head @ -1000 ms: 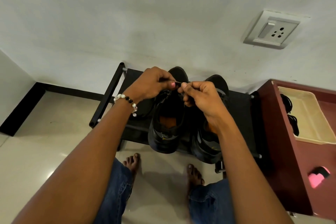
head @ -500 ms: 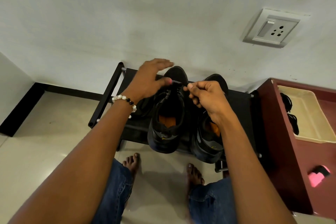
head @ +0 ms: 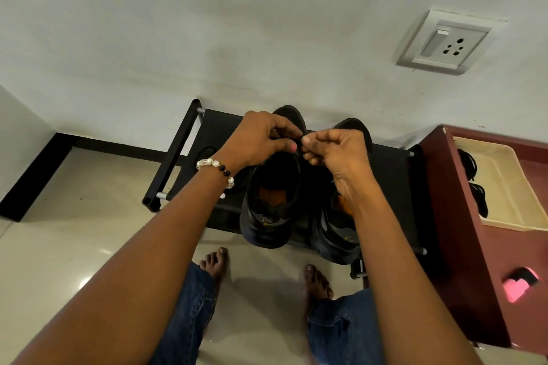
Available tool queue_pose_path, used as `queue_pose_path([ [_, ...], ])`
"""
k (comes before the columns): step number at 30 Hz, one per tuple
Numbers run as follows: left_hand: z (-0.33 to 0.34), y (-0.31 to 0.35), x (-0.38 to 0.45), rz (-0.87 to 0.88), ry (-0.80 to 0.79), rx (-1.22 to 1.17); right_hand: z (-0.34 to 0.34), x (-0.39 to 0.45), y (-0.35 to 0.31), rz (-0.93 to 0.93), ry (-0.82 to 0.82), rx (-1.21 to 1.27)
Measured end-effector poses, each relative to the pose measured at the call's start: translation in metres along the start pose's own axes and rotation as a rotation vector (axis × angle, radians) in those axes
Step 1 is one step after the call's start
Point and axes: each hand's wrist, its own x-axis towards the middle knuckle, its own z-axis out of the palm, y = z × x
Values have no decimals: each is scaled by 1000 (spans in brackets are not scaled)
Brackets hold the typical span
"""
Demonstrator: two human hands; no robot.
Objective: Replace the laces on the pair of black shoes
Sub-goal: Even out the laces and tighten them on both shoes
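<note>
Two black shoes stand side by side on a low black rack [head: 394, 175], toes toward the wall. Over the tongue of the left shoe [head: 271, 201], my left hand [head: 261, 139] and my right hand [head: 335, 151] meet with fingertips pinched together on a thin black lace [head: 300, 139]; only a short piece of it shows between the thumbs. My right wrist covers part of the right shoe [head: 338, 234]. Orange insoles show inside both shoes.
A dark red cabinet [head: 462, 231] stands right of the rack, bearing a cream tray [head: 504, 187] with dark coiled laces. A wall socket [head: 444, 44] sits above. My bare feet rest on the tiled floor [head: 74, 246] before the rack.
My left hand, whose fingers were spread half a second ago, has closed again and met the right hand over the left shoe. Both hands sit slightly higher.
</note>
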Motion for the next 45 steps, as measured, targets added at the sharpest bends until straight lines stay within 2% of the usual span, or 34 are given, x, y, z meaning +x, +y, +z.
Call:
queue_pose_path([
  [4,2,3,1,10,79,-45,5,-1,-3,-14,-24,58],
  [8,0,0,4,-4,65,71,6,-2,0,11,17,102],
  [10,1,-3,3,-46,46,144,4,-1,4,24,-3,-105],
  [13,4,-7,2,-100,-44,250,4,-1,11,90,-143,-410],
  [15,7,-8,2,-137,-95,279,7,-2,13,99,-149,-521],
  [19,10,-6,2,-214,-76,263,9,-1,13,52,-91,-602],
  [24,12,0,2,-217,-99,311,8,-2,13,71,-54,-550],
  [30,20,1,1,-216,-63,319,5,-3,14,23,-126,-546],
  [36,23,-5,-3,-306,-26,140,-3,0,14,36,-279,-501],
  [40,27,-2,-5,-459,25,-101,-8,4,19,85,-336,-425],
  [42,30,-1,-5,-525,57,-184,-6,2,18,100,-290,-328],
  [45,33,1,-4,-569,96,-224,5,3,23,197,-65,-116],
])
